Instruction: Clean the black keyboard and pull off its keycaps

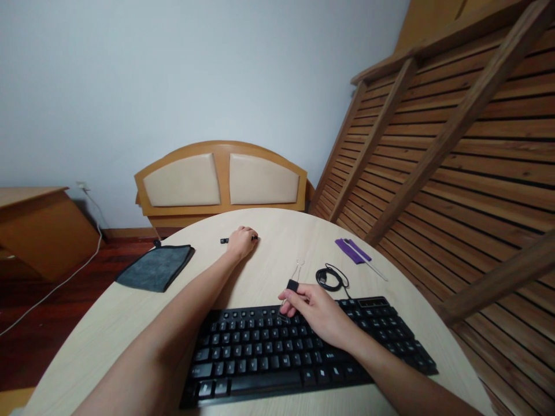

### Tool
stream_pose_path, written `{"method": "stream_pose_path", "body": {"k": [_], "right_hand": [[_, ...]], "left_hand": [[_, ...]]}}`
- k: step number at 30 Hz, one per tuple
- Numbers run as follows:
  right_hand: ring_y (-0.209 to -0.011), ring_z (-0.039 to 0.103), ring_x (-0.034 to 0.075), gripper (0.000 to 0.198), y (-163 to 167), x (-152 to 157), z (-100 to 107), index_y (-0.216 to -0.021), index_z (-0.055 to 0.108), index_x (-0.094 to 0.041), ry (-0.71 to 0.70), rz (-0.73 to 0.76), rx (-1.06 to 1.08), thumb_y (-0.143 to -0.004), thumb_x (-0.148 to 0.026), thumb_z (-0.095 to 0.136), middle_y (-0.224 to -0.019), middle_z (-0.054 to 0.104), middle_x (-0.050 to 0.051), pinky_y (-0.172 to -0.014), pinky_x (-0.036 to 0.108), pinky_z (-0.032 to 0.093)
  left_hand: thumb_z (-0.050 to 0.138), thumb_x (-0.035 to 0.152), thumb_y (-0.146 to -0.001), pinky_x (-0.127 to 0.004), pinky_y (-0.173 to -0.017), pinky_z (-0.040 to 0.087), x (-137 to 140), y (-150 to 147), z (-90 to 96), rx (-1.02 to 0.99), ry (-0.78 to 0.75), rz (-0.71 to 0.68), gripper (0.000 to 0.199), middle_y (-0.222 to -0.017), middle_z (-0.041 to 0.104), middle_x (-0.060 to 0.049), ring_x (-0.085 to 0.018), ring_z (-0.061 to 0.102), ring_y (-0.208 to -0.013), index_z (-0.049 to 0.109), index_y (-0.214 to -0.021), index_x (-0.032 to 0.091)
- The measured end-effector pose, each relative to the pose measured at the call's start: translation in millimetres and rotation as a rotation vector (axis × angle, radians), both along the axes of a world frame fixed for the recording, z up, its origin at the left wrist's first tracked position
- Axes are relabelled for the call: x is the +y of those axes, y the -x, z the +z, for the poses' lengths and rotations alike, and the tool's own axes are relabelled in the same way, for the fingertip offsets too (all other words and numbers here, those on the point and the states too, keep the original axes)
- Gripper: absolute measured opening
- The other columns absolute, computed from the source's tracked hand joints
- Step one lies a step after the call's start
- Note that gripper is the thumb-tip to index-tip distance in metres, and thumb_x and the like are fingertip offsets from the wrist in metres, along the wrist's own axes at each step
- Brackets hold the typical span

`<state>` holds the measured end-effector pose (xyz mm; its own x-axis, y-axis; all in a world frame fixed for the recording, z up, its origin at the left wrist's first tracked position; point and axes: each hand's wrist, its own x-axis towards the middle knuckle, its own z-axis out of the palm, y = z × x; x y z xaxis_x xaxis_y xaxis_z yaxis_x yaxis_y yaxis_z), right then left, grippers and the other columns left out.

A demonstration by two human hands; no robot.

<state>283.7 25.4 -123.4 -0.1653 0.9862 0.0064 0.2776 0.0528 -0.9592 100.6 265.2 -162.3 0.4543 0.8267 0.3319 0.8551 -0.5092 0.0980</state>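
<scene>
My right hand [310,306] is closed round a wire keycap puller [293,285] with a black grip, above the top row of the black keyboard [260,381]. Its wire loops point away from me. Along the left of that top row, several key positions look bare, without caps. My left hand [243,240] is stretched to the far part of the table, fingers curled down at a small black keycap [254,237]. Left of that hand lie more black keycaps [224,241]; the hand covers part of this spot.
On the round table [277,222] are a folded grey cloth [155,267] at left, the keyboard's coiled cable [329,278], and a purple cloth [352,251] with a thin white-handled brush [373,267] at right. Wooden slats [468,173] lean close on the right.
</scene>
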Motion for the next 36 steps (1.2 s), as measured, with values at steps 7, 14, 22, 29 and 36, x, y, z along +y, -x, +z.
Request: {"method": "stream_pose_path", "body": {"k": [7, 14, 22, 29, 36], "right_hand": [[-0.072, 0.067, 0.017, 0.031, -0.4, 0.7, -3.0, -0.088, 0.07, -0.014, -0.008, 0.009, 0.0, -0.092, -0.04, 0.054, -0.079, 0.074, 0.006, -0.07, 0.029, 0.051], [-0.072, 0.067, 0.017, 0.031, -1.1, 0.8, -3.5, -0.086, 0.07, -0.015, -0.015, 0.018, 0.005, -0.093, -0.041, 0.056, -0.079, 0.074, 0.005, -0.07, 0.029, 0.051], [-0.072, 0.067, 0.017, 0.029, -1.1, 0.3, -0.1, -0.086, 0.07, -0.014, -0.01, 0.026, -0.009, -0.094, -0.037, 0.055, -0.079, 0.074, 0.006, -0.07, 0.029, 0.05], [-0.072, 0.066, 0.017, 0.029, -1.2, -0.7, 1.2, -0.087, 0.07, -0.013, -0.009, 0.02, -0.026, -0.094, -0.036, 0.054, -0.079, 0.074, 0.006, -0.07, 0.029, 0.05], [-0.071, 0.066, 0.016, 0.026, -1.2, 0.7, 0.0, -0.085, 0.07, -0.014, -0.018, 0.032, -0.031, -0.094, -0.033, 0.055, -0.079, 0.074, 0.006, -0.069, 0.027, 0.049]], "left_hand": [[0.055, 0.027, -0.09, -0.035, -0.092, 0.049, 0.2, -3.9, -1.1, 0.016, 0.007, 0.048, 0.025, -0.11, 0.072, -0.008, -0.027, 0.059, -0.111, 0.072, -0.108, 0.023], [0.056, 0.028, -0.09, -0.035, -0.092, 0.049, -0.7, -3.2, -0.9, 0.031, 0.006, 0.085, 0.026, -0.112, 0.071, -0.009, -0.027, 0.059, -0.111, 0.071, -0.11, 0.022], [0.055, 0.029, -0.092, -0.034, -0.089, 0.049, -1.8, -1.1, -1.0, 0.04, 0.004, 0.113, 0.026, -0.11, 0.071, -0.009, -0.026, 0.06, -0.11, 0.069, -0.112, 0.022], [0.057, 0.03, -0.091, -0.035, -0.089, 0.049, -0.8, 0.3, -1.2, 0.051, -0.012, 0.105, 0.026, -0.108, 0.071, -0.01, -0.028, 0.06, -0.11, 0.069, -0.112, 0.02], [0.056, 0.026, -0.091, -0.034, -0.094, 0.046, 0.9, -2.1, -0.6, 0.064, -0.022, 0.015, 0.029, -0.117, 0.069, -0.007, -0.026, 0.056, -0.114, 0.068, -0.118, 0.023]]}}
